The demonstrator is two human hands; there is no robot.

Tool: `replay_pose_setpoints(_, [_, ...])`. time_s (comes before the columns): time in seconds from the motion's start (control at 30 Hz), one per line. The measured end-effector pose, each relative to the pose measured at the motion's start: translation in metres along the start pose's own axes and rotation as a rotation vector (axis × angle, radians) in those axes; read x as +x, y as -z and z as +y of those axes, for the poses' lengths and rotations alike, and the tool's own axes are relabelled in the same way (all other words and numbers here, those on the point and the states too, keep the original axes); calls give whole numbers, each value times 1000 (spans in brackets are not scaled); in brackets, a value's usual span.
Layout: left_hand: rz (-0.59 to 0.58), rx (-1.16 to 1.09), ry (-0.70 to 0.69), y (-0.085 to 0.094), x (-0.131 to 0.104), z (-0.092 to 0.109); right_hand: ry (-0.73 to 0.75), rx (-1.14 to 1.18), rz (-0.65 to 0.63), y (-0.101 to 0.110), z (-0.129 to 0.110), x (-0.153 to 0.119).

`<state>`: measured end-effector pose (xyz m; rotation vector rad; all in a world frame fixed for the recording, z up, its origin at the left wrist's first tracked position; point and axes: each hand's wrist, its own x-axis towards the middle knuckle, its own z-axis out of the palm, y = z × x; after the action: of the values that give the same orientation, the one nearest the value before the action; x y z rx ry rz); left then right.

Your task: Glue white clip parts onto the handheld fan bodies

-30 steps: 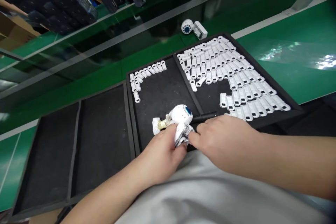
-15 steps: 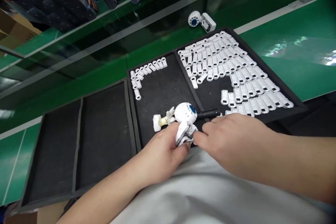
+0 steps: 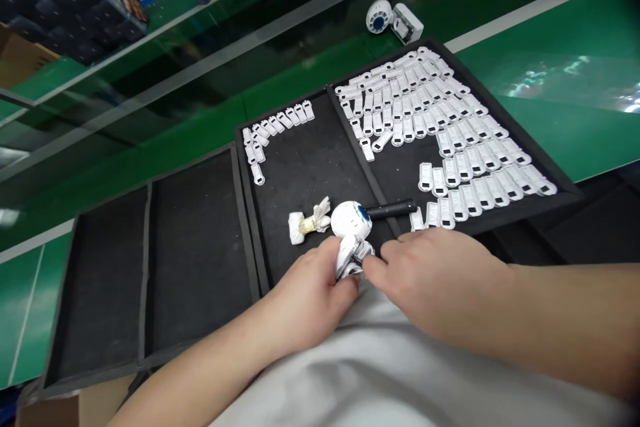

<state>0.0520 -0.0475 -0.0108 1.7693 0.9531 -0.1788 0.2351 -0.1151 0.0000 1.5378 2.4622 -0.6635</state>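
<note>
My left hand [image 3: 313, 297] is closed around the body of a white security camera [image 3: 350, 220], whose round head with a blue lens faces up and right. An open side with grey inner parts shows on the body. My right hand [image 3: 435, 280] is curled, its fingertips at that open side; whatever they pinch is hidden. Behind the camera a black rod [image 3: 395, 209] lies across the tray divider. To its left is a white cloth-like bundle [image 3: 306, 223] bound with yellow tape.
A black divided tray [image 3: 310, 163] holds many small white plastic covers [image 3: 470, 163], mostly in its right half. Another black tray [image 3: 195, 240] lies to the left. A second white camera [image 3: 393, 20] stands behind on the green bench. Far left, another person's hand [image 3: 133, 5] rests by stacked dark parts.
The view has shifted slightly, so the trays and far camera sit a little higher or further left. My hands keep their hold at the camera, with the right fingertips slightly further left.
</note>
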Motion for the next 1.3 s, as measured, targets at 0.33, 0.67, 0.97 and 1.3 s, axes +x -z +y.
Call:
replay_pose_setpoints(0.33, [22, 15, -20, 8, -12, 13, 82, -56, 127, 9, -1, -13])
replay_pose_setpoints(0.67, [8, 80, -36, 5, -15, 18, 78, -73, 165, 11, -9, -17])
replay_pose_setpoints(0.97, [27, 76, -46, 4, -18, 20, 94, -84, 226, 9, -8, -22])
replay_pose_setpoints(1.3, [16, 92, -30, 3, -18, 17, 93, -69, 226, 7, -9, -23])
